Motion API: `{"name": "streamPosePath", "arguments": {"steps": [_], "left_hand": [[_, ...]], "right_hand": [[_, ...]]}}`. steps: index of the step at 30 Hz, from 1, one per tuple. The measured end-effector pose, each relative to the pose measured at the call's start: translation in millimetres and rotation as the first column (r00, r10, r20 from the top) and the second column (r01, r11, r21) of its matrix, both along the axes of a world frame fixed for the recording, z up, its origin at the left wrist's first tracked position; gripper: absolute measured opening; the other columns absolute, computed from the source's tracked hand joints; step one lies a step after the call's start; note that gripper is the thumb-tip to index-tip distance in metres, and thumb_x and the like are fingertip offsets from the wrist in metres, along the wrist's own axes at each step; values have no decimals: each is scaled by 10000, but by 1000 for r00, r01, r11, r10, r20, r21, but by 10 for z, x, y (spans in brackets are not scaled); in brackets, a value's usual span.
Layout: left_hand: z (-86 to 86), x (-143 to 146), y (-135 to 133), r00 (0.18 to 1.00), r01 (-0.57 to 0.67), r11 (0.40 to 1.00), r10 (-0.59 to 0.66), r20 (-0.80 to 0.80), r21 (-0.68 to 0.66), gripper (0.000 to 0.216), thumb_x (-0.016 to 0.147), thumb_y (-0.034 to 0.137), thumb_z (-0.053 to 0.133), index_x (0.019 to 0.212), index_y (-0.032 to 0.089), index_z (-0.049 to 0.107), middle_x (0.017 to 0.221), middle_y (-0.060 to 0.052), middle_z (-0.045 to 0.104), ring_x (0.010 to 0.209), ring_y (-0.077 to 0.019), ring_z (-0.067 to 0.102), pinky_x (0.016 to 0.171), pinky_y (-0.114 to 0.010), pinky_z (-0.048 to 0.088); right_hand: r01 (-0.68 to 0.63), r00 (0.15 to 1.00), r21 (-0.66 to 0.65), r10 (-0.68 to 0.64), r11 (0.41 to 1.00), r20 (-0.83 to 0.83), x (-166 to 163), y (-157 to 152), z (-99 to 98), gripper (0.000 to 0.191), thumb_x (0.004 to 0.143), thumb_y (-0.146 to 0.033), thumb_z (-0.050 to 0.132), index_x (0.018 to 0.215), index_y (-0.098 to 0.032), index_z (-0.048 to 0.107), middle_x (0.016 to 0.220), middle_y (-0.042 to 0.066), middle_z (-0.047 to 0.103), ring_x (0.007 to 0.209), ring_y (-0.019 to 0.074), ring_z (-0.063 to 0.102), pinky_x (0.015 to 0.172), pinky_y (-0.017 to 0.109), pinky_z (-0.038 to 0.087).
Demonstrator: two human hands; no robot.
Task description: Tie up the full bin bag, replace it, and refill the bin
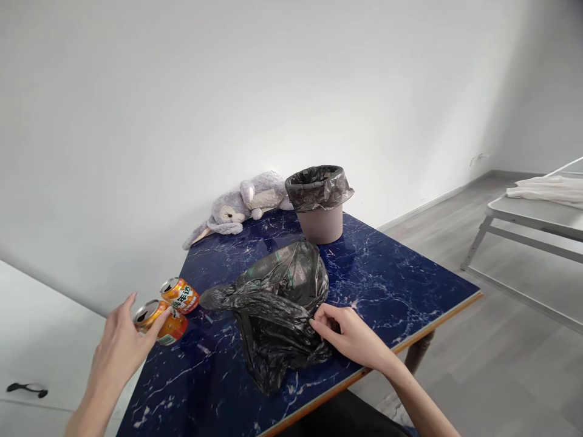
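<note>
My left hand (pixel 122 341) reaches over the table's left edge, fingers apart, its fingertips against the nearer of two orange drink cans (pixel 164 321) lying on their sides. The second can (pixel 181 294) lies just behind it. My right hand (pixel 348 332) pinches the edge of a crumpled black plastic bag (pixel 277 303) that lies in the middle of the dark blue marbled table (pixel 387 285). Something with green print shows faintly through the bag's film.
A small grey bin (pixel 321 203) lined with a black bag stands at the table's far side. A grey plush rabbit (pixel 241 206) lies beside it against the white wall. A white folding table (pixel 532 215) with cloth stands at the right.
</note>
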State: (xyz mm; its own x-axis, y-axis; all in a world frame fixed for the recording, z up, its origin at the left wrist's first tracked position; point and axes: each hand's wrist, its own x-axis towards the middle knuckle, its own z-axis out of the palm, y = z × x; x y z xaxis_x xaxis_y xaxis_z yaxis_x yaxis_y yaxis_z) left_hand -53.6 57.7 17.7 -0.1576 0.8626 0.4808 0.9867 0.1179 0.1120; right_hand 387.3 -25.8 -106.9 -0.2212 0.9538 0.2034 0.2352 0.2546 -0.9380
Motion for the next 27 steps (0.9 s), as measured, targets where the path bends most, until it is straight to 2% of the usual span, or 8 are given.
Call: {"name": "streamPosePath", "arguments": {"steps": [9,11,14,16,18,21,23,27], "left_hand": [[-298,-262,113,989,43,987,-63,130,155,713,738,702,799,1207,209,586,1167,-201,704,900,-413,710,850,-668,581],[-293,-155,65,981,10,990,-38,190,142,776,704,713,818,1225,195,569,1203,-229,692,964,-462,706,859,-713,568],[-265,174,-130,988,26,968,-62,139,249,877,747,741,780,1353,163,520,1388,-276,588,1361,-560,534,1022,-745,513],[-269,438,-308,990,81,888,-125,69,452,625,894,630,711,1310,181,584,1387,-233,597,1477,-491,453,1174,-669,435],[-307,679,-470,970,188,837,-241,39,514,357,963,524,669,1146,218,667,1164,-147,696,1266,-393,640,1156,-555,480],[-430,969,-604,850,496,847,-519,93,193,220,1032,440,594,1118,278,716,1121,-68,757,1037,-278,738,1011,-405,571],[-544,1141,-597,769,634,772,-621,154,-54,267,1070,413,540,1246,310,712,1304,-61,742,1190,-273,720,1051,-389,566],[-783,1470,-400,766,643,749,-627,142,-159,393,1091,415,497,1436,286,635,1447,-116,678,1384,-327,621,1161,-493,513]], "right_hand": [[-31,999,-27,31,999,-15,14,9,-24,348,1089,-484,513,853,-230,548,756,-8,579,673,160,497,609,297,320],[-41,999,-39,40,998,-20,19,1,-23,356,1093,-497,504,853,-236,532,752,-11,562,658,159,477,602,299,311],[-57,998,-46,55,997,-40,24,-8,-17,345,1098,-494,501,865,-240,525,749,-17,549,650,157,460,598,299,302],[-63,996,-38,61,997,-58,26,-8,-13,334,1101,-486,502,878,-239,533,744,-20,549,655,156,462,603,298,303],[-75,994,-26,72,997,-78,27,-4,-7,332,1102,-485,504,886,-236,545,737,-20,552,660,155,471,608,294,311],[-101,987,5,101,995,-126,32,-7,11,335,1097,-491,522,893,-228,566,723,-20,565,664,152,489,619,282,335],[-119,980,34,123,992,-158,38,-17,31,333,1091,-488,539,891,-224,575,715,-21,562,666,148,491,625,274,346],[-150,974,61,158,987,-164,56,-39,74,309,1078,-452,565,870,-224,569,701,-33,526,658,138,476,629,262,348]]}}
